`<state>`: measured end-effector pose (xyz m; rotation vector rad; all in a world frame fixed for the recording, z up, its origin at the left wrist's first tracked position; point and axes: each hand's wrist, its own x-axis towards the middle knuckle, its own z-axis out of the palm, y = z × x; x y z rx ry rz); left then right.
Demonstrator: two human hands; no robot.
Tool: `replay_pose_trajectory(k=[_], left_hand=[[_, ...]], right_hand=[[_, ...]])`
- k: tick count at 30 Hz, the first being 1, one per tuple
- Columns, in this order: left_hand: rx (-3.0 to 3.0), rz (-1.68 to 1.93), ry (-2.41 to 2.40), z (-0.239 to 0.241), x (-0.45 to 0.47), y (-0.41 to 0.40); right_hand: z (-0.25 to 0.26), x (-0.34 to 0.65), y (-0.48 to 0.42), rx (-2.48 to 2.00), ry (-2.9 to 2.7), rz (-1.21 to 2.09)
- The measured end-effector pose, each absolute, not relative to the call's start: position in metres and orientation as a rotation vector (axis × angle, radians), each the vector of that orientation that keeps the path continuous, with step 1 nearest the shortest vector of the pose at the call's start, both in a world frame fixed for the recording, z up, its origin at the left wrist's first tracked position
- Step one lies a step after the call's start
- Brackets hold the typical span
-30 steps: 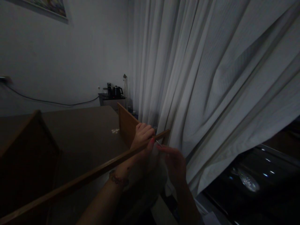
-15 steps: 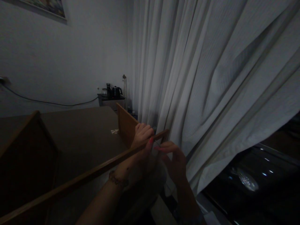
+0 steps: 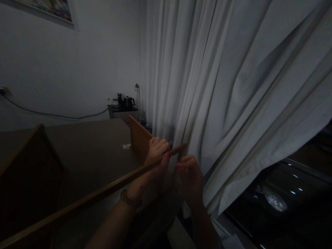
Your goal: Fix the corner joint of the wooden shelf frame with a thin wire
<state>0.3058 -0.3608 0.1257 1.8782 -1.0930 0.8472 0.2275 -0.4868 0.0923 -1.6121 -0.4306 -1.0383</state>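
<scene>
My left hand (image 3: pixel 157 154) grips the end of a long wooden rail (image 3: pixel 103 190), fingers curled over its top near the corner where it meets an upright wooden panel (image 3: pixel 138 138). My right hand (image 3: pixel 190 176) is closed in a pinch on a thin metal needle-like pin (image 3: pixel 174 159), its tip touching the rail's end beside my left thumb. A white curtain (image 3: pixel 233 103) hangs just behind both hands. My left wrist wears a bracelet (image 3: pixel 129 199).
A dark brown flat surface (image 3: pixel 90 148) lies inside the wooden frame. A small table with a kettle (image 3: pixel 127 102) stands at the far wall. A cable (image 3: pixel 52 114) runs along the wall. A dark glossy object (image 3: pixel 280 204) sits at lower right.
My right hand has curled tighter and moved slightly up toward the rail's end, keeping the pin. My left hand stays on the rail.
</scene>
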Motion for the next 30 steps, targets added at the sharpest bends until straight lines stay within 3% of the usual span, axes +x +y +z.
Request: replay_pose_trajectory(k=[10,23,30], left_hand=[[1.871,0.867,-1.098,0.122,0.311,-0.363],[1.872,0.836,-1.091,0.122,0.309,-0.363],[1.891,0.811,-1.092,0.127,0.3,-0.359]], right_hand=[[0.1,0.22,-0.491,-1.795,-0.265,-1.288],[0.12,0.208,-0.503,-2.404,-0.377,-1.476],[0.119,0.211,-0.498,-2.303,-0.353,-1.431]])
